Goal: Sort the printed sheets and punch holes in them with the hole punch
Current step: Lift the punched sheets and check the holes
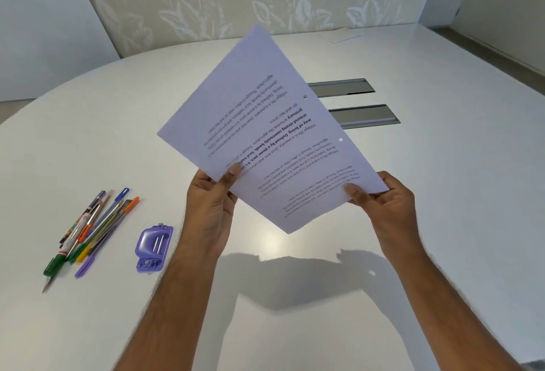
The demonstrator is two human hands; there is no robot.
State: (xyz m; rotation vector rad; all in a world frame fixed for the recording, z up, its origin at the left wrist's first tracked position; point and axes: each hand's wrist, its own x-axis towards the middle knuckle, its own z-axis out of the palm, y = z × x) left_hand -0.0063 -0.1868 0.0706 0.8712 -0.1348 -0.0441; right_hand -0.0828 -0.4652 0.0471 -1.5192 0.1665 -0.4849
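Observation:
I hold a stack of printed sheets [265,123] up above the table, tilted, with the text upside down to me. Two punched holes show along its right edge. My left hand [211,202] pinches the stack's lower left edge with the thumb on top. At the near right corner my right hand [383,205] grips it the same way. A purple hole punch [152,248] lies on the table, left of my left forearm and apart from both hands.
A loose bunch of several pens and pencils [88,229] lies left of the punch. Two metal cable flaps [354,102] sit in the white table [442,164] behind the sheets. A white paper [343,35] lies at the far edge by the patterned wall.

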